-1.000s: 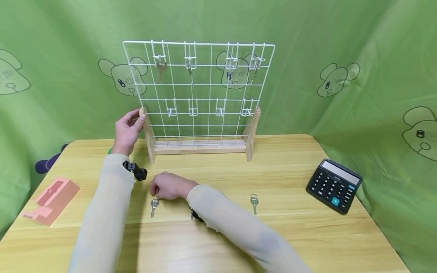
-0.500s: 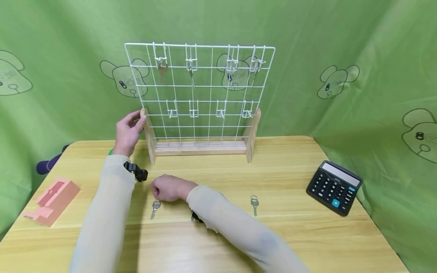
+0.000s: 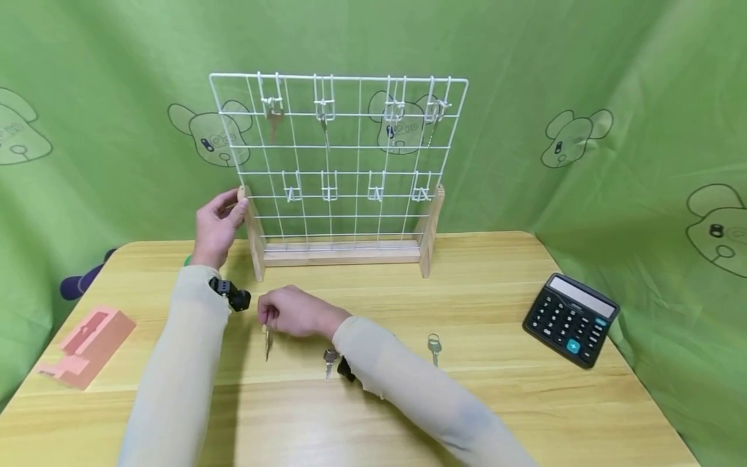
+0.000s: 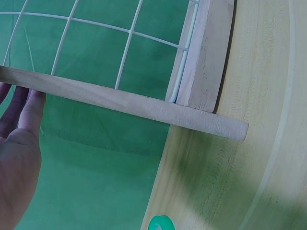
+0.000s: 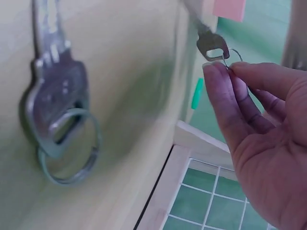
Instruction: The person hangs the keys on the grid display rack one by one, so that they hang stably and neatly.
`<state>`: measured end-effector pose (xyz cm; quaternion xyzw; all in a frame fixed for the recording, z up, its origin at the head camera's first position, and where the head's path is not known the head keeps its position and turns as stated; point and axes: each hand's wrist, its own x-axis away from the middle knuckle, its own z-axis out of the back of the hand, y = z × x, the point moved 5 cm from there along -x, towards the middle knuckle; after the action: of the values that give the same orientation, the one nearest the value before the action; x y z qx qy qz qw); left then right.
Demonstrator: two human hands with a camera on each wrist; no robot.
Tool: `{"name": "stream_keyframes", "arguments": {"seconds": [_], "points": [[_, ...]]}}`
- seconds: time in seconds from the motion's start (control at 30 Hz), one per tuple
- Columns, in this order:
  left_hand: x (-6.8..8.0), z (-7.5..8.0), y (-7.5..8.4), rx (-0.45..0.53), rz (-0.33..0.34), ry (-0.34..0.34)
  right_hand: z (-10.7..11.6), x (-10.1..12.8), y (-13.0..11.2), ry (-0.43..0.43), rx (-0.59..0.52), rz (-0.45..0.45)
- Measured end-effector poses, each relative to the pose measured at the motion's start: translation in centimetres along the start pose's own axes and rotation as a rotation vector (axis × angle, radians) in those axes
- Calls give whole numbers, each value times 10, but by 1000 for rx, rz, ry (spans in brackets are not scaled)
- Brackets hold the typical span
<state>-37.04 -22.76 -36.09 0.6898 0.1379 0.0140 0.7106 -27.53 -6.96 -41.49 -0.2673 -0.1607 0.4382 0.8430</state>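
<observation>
My right hand [image 3: 297, 311] pinches a key ring between thumb and fingertips. From it a silver key [image 3: 268, 344] hangs just above the table; in the right wrist view this key [image 5: 211, 44] points away from the fingertips. Under the right wrist lies a second key [image 3: 330, 360] with its own ring [image 5: 72, 148]. A third key [image 3: 434, 347] rests farther right. My left hand [image 3: 216, 227] holds the top of the left wooden post [image 3: 254, 240] of a white wire grid rack [image 3: 358, 146]; the left wrist view shows its fingers against the post [image 4: 120, 99].
White hooks [image 3: 376, 188] sit in two rows on the grid, with keys and chains on the upper ones. A pink block holder [image 3: 96, 344] stands at the left, a black calculator [image 3: 572, 318] at the right. A green curtain surrounds the wooden table [image 3: 496, 402].
My right hand has lifted the key off the table, and it now hangs upright. The right forearm shifted slightly, uncovering the second key. My left hand stays on the post.
</observation>
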Motion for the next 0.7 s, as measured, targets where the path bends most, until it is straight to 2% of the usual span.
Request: {"name": "stream_keyframes", "arguments": {"seconds": [0.3, 0.5, 0.7], "points": [[0, -1, 0, 3, 8, 3, 23, 12, -2, 93, -109, 16], [1, -1, 1, 15, 7, 4, 34, 19, 3, 151, -186, -28], [2, -1, 2, 16, 15, 0, 46, 26, 5, 201, -217, -65]]}}
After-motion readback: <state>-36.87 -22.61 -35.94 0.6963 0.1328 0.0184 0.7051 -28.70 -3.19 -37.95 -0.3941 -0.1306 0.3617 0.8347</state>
